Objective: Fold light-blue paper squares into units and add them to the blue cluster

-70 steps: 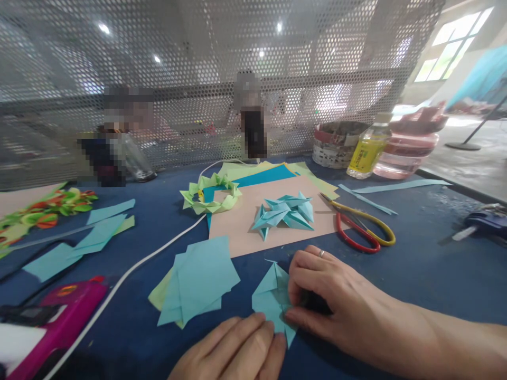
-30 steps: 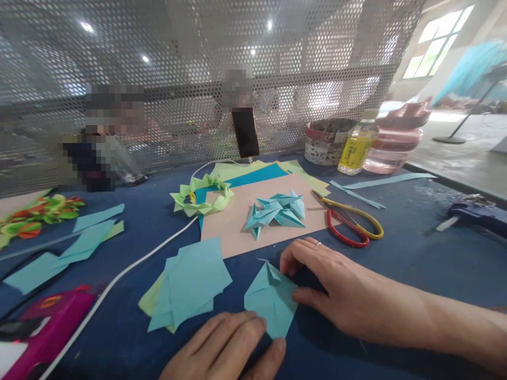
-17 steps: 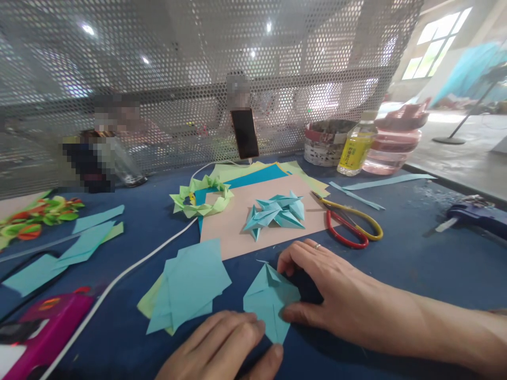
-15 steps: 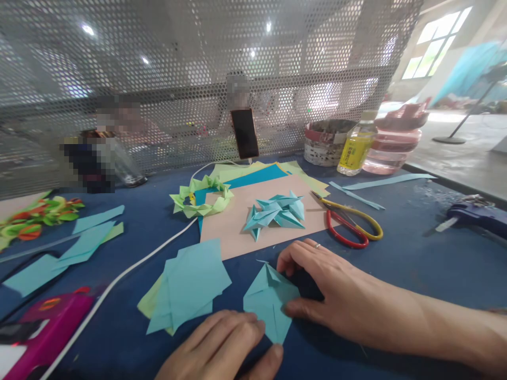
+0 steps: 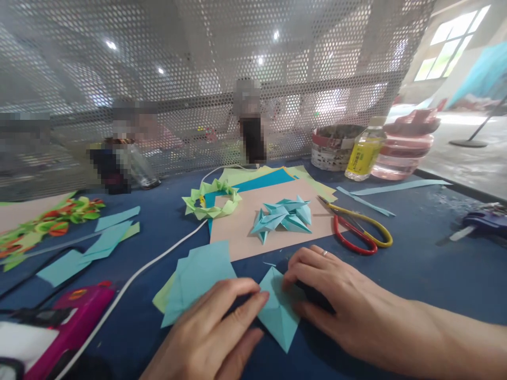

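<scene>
A light-blue folded paper (image 5: 280, 316), partly creased into a kite-like shape, lies on the table between my hands, its lower point towards me. My left hand (image 5: 217, 322) has its fingertips on the paper's upper left edge, with the thumb lower down beside it. On the other side my right hand (image 5: 328, 285), with a ring on one finger, curls its fingers and thumb over the right edge. Part of the paper is hidden under those fingers. A stack of light-blue and green paper squares (image 5: 206, 269) sits partly behind my left hand.
Beyond the hands, joined blue folded pieces (image 5: 283, 216) rest on a pale sheet (image 5: 237, 245), beside a green paper ring (image 5: 214, 199). Scissors (image 5: 356, 232) lie right; a glue gun (image 5: 483, 221) is further right. A white cable (image 5: 138, 272) crosses at left. Bottles (image 5: 362, 153) stand behind.
My left hand has moved up from the paper's lower left to its upper left edge. The paper's left side now looks folded in and narrower. The whole view has shifted slightly.
</scene>
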Motion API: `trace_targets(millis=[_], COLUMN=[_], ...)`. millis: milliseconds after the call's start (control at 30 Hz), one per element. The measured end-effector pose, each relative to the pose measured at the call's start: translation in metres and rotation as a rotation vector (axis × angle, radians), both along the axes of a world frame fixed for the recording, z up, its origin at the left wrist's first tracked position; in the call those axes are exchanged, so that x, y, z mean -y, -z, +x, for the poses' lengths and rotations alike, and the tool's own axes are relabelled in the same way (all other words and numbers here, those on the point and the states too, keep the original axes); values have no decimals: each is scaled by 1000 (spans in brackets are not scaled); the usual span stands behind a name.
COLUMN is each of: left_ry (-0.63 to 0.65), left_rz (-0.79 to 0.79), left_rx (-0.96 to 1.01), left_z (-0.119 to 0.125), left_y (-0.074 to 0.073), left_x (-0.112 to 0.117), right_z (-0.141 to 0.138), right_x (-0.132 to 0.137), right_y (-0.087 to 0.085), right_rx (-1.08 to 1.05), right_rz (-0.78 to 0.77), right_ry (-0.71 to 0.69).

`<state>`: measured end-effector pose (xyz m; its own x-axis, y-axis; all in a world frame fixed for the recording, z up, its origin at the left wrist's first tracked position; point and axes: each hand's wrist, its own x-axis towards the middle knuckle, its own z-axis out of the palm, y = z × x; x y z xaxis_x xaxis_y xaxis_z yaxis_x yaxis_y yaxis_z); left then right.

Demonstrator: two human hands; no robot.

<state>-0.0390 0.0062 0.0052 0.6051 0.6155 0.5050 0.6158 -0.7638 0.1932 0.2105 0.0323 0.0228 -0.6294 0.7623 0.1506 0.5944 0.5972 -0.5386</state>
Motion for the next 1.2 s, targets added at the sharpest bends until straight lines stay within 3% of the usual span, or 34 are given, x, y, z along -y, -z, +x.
trace_targets(millis=[167, 433, 633, 733, 767, 833, 967, 1100, 1200], left_ry=[-18, 117, 30, -15, -26, -45, -38, -24, -4], left_rz=[-83, -160, 325, 423, 444, 453, 433, 408, 355], left_rx=[41, 164, 80, 11, 12, 5, -28, -13, -1], left_z=[3, 13, 20, 25, 26, 29, 35, 35, 32], left_y=[6, 5, 5, 7, 8, 7, -2, -7, -3], left_x=[-6, -20, -14, -6, -4, -3, -5, -7, -3], right_z=[-3, -3, -3, -7, -8, -10, -9, -7, -9], right_x=[0, 0, 9, 8, 6, 3, 0, 0, 1], right_y=[-4, 0, -14, -8, -3, 8, 18, 14, 8], right_rx=[51, -8, -96, -43, -93, -116, -86, -86, -40], right_rz=[-10, 36, 253, 425, 547, 653, 616, 542, 493], right_ry=[4, -6, -29, -131, -241, -253, -298, -314, -320])
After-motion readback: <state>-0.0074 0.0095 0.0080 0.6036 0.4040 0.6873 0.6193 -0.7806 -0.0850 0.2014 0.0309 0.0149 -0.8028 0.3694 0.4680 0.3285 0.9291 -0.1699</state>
